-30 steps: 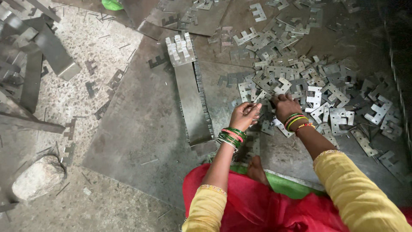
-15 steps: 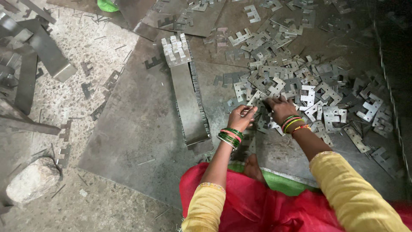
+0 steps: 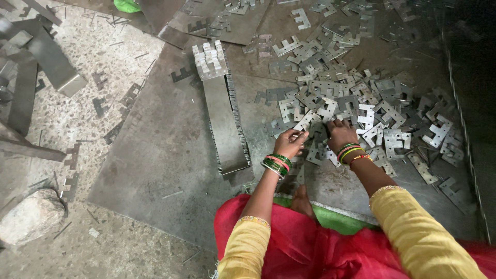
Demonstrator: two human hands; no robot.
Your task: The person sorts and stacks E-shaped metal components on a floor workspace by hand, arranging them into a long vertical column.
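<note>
Dull grey steel sheet point(image 3: 155, 155) covered most of the terrazzo floor point(image 3: 77, 108), and over its far side lay a thick scatter of stamped metal plates point(image 3: 356, 98), flat notched pieces lying at every angle. Down at the near edge of that scatter both hands were busy! The left hand point(image 3: 290, 143) was curled around one stamped plate point(image 3: 305, 122), fingers closed on its lower end, the plate's long axis tilting up and to the right, away from the body. Just beside it, the right hand point(image 3: 341, 135) lay palm-down with fingers bent onto the plates point(image 3: 323, 150) beneath it, touching them; whether it had one pinched could not be told. The two hands sat close together, nearly knuckle to knuckle, bangles bright on both wrists. The loose pile spread up and to the right, so the right hand was the nearer one to the bulk of it. Off to the left of the left hand ran a long stacked row of plates point(image 3: 225, 124), packed on edge, its length running away from the person, capped by a lighter bundle point(image 3: 209, 59). Nothing stood between the hands and that row. Scrap strips point(image 3: 41, 51) and a rough stone point(image 3: 31, 217) lay well apart at far left.
</note>
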